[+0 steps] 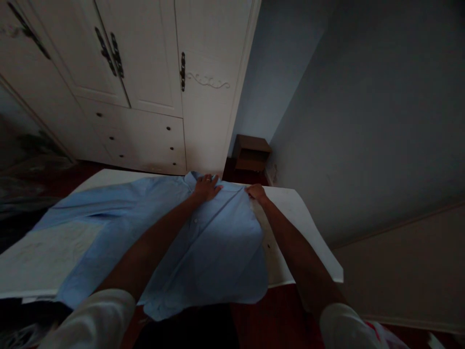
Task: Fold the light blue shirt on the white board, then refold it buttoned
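Note:
A light blue button-up shirt lies spread over a white ironing board, its collar at the far edge and one sleeve stretched out to the left. My left hand rests on the shirt just beside the collar, fingers spread, with a ring on one finger. At the shirt's right shoulder, my right hand is closed with its fingers pinching the cloth. The shirt's front hem hangs over the board's near edge. A small button shows on the front, near my left forearm.
A white wardrobe with dark handles and drawers stands behind the board. To its right, a small brown nightstand sits in the corner by the grey wall. Dark red floor shows below, and dim clutter lies at far left.

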The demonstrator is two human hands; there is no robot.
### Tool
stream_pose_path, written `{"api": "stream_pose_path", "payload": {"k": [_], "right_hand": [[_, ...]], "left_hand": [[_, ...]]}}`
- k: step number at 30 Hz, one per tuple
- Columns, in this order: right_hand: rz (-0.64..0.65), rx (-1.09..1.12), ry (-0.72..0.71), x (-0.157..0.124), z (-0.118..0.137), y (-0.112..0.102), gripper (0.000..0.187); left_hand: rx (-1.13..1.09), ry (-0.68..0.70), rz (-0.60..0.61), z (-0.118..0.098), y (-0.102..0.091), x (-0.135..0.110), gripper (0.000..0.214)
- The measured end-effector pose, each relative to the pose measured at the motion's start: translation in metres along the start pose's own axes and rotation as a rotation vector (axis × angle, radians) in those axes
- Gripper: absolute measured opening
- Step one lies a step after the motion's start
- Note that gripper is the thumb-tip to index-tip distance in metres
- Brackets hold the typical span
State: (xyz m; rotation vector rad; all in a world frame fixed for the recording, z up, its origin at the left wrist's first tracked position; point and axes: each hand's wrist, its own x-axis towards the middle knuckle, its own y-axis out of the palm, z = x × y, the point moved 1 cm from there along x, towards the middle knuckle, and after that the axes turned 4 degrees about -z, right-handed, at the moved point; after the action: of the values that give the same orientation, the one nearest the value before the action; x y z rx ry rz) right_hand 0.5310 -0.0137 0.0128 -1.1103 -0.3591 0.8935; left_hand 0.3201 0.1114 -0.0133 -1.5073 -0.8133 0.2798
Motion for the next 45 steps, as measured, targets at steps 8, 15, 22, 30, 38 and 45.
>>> {"api": "stream_pose_path", "payload": {"k": [8,15,22,30,38,45], "right_hand": [[-0.233,-0.061,-0.076,-0.030,0.019,-0.007,0.036],[-0.312,-0.148,-0.625,-0.116,-0.005,0.028,0.061],[-0.273,-0.234,-0.722,-0.143,-0.059,0.055,0.062],[-0.292,-0.320,-0.666,-0.148,-0.048,0.048,0.064],[-0.416,-0.310,-0.624,-0.198,-0.056,0.052,0.071],[-0.323,-0.186,-0.623,-0.189,-0.073,0.065,0.072]], "left_hand": [[0.028,-0.024,-0.045,-0.008,-0.004,0.002,0.068],[0.038,0.113,-0.100,-0.029,-0.022,-0.007,0.054],[-0.083,0.226,-0.167,-0.041,-0.038,-0.047,0.056],[-0.291,0.096,-0.280,-0.059,-0.071,-0.116,0.055],[-0.550,-0.418,-0.922,-0.064,-0.100,-0.315,0.007],[-0.830,-0.737,-0.467,-0.053,-0.044,-0.412,0.023]]}}
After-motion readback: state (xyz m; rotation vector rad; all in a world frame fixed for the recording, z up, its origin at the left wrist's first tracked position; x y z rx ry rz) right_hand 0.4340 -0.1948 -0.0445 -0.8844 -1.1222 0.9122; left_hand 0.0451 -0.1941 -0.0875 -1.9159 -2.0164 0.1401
